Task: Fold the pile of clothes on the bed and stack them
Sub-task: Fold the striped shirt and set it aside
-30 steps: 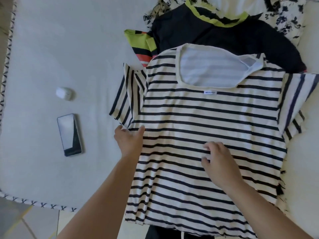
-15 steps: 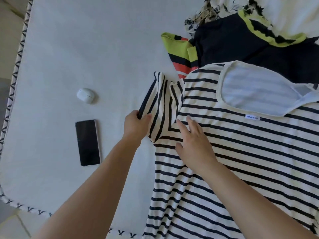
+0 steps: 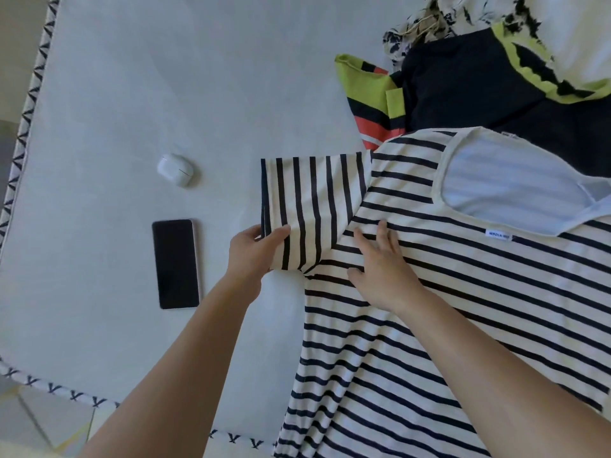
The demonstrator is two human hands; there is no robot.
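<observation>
The striped shirt (image 3: 463,292) lies flat on the near right part of the bed (image 3: 132,94). My left hand (image 3: 254,256) pinches the end of its sleeve (image 3: 314,209), thumb on top. A moment ago the sleeve was bunched up; now it is pulled out smooth. My right hand (image 3: 383,272) presses flat by the armpit, fingers straight. I think the sleeve can fold in next. The dark top (image 3: 463,87) waits far right. A phone (image 3: 176,263) and earbud case (image 3: 174,169) lie to the left.

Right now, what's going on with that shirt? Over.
Left hand pinches the sleeve. Right hand presses flat on striped shirt. Phone nearby, clear of the fold.
</observation>
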